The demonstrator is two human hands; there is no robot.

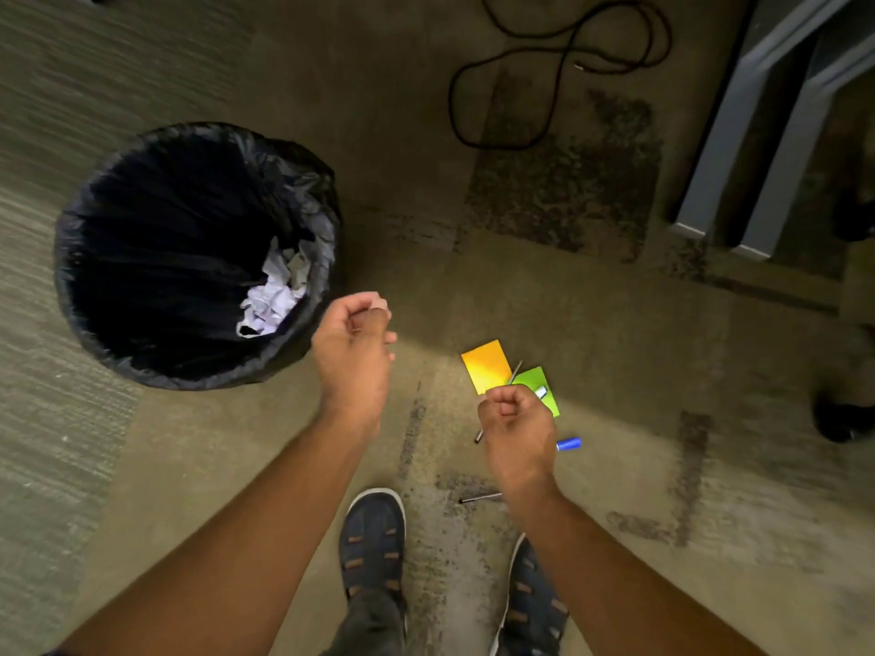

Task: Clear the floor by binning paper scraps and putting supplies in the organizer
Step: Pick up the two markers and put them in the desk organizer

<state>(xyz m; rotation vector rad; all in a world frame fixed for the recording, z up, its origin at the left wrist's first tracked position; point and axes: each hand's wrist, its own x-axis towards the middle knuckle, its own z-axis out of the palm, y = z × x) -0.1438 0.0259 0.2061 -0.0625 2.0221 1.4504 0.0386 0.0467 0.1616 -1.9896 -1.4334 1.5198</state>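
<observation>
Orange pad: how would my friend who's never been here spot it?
Find the big black bin on the carpet. Just right of it lie two bright pads and some pens; the orange pad is nearest the bin. The other pad is green, and the pens are thin sticks.

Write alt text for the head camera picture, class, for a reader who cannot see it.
A person stands on carpet, left hand and right hand curled, beside a black-lined bin holding crumpled paper. An orange pad, a green pad, pens and a blue marker lie near the right hand.
</observation>
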